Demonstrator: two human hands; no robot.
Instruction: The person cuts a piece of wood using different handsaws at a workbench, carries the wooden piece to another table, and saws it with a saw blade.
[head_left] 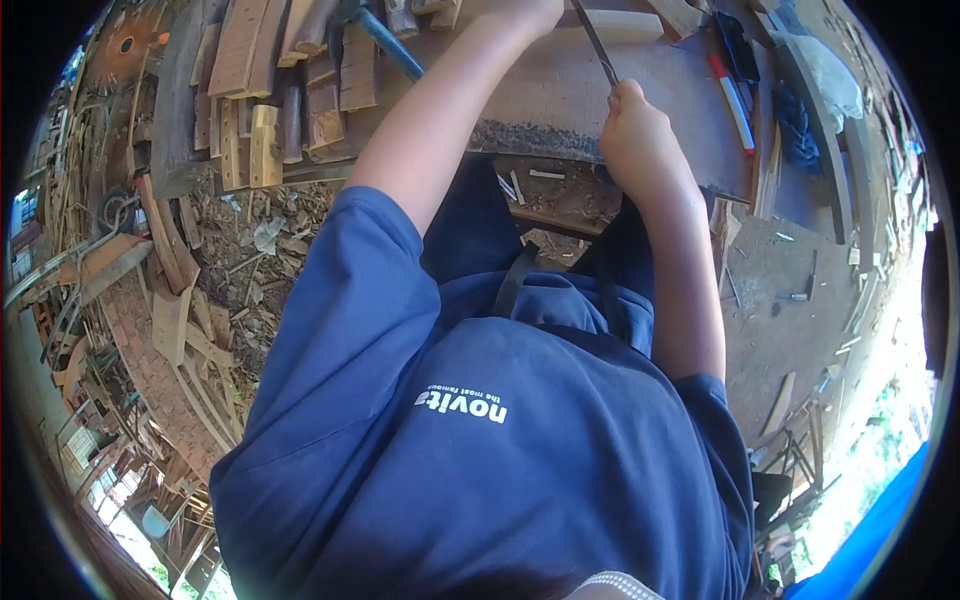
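At the top edge, my left hand (528, 12) is partly cut off and its fingers are out of sight; it is beside a pale wooden piece (625, 27) on the workbench (540, 95). My right hand (637, 128) is closed round the near end of a long, thin, dark tool (597, 45). That tool slants up and left past the pale wood and leaves the top of the frame close to my left hand.
Wooden blocks (240, 60) and a blue-handled tool (390, 45) lie at the bench's left. On its right are a red-and-blue marker (735, 108), a dark cloth (797, 128) and a plastic bag (832, 80). Shavings (262, 245) cover the ground at left.
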